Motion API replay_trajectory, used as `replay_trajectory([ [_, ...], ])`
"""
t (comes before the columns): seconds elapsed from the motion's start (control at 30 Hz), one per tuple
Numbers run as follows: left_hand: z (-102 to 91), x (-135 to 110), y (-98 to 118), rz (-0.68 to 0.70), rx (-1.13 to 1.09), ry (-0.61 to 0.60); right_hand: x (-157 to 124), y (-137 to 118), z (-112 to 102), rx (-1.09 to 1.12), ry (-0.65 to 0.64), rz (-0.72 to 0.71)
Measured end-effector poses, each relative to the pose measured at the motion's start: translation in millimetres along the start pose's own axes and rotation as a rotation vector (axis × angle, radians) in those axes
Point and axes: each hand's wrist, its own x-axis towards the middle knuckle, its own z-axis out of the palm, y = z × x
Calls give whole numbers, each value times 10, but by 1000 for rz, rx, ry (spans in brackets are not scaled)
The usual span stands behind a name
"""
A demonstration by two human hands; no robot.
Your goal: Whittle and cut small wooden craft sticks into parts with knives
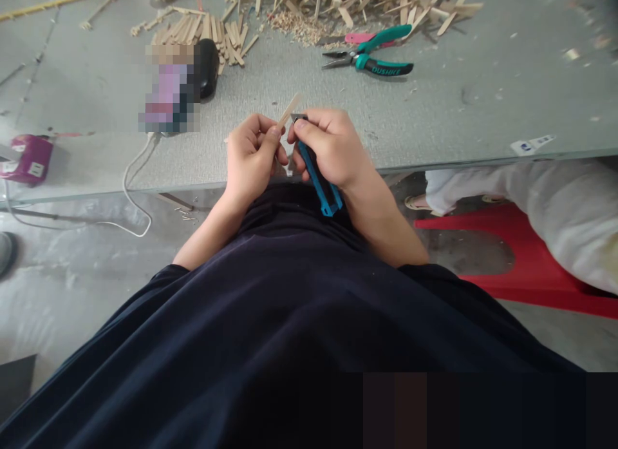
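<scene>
My left hand (251, 156) is closed in a pinch on a thin pale wooden stick (291, 107) that points up and to the right. My right hand (331, 146) is wrapped round a blue utility knife (319, 183), its handle sticking out below the palm toward my lap. The knife's tip sits against the stick near my left thumb. Both hands hover just above the near edge of the grey table (434, 107), over my dark clothing.
Teal-handled pliers (369, 53) and a pink tool lie on the table beyond my hands. Piles of wooden sticks (357, 1) and shavings fill the far side. A white cable (132, 191) hangs off the left edge. A red stool (506, 268) and another person's leg are at right.
</scene>
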Motion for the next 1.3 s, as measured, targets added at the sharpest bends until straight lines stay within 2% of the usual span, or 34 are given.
replay_trajectory([
  [0.13, 4, -1, -17, 17, 13, 3, -1, -12, 13, -16, -46, 16],
  [0.57, 41, -22, 1, 62, 70, 60, -5, -87, 64, -26, -19, 57],
  [0.97, 52, -41, 35, 30, 105, 74, 11, -58, 58, -44, -27, 53],
  [1.17, 61, -79, 62, 44, 165, 108, 13, -82, 80, -109, 5, 49],
  [1.3, 45, -68, 34, 50, 160, 84, 19, -108, 87, -169, 8, 42],
])
